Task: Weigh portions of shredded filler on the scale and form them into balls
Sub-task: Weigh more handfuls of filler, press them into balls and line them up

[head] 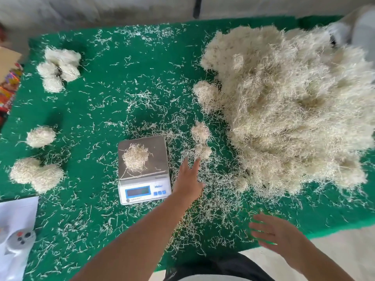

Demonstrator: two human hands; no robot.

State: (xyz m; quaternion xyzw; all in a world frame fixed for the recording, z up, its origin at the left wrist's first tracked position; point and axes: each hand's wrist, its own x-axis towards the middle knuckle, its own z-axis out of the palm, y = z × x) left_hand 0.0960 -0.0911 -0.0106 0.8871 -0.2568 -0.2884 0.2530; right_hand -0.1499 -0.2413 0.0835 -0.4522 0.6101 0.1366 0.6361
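Filler tuft [135, 157] roundish on scale [144, 171], no clear long axis; both hands [189, 179] empty, fingers spread.

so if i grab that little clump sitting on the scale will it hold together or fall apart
The clump looks loose, with strands sticking out, so it will probably shed bits, like the scraps littering the green mat. It likely squashes easily and feels very light. Its ragged shape makes rolling unlikely.

A deep green mat [129, 82] is showing under both hands, flecked all over with pale cream strands. Just left of the left hand [189, 179], a white scale [144, 171] is showing a silver platform and blue display. Beyond the right hand [272, 232], the filler heap [288, 110] is glowing straw-cream.
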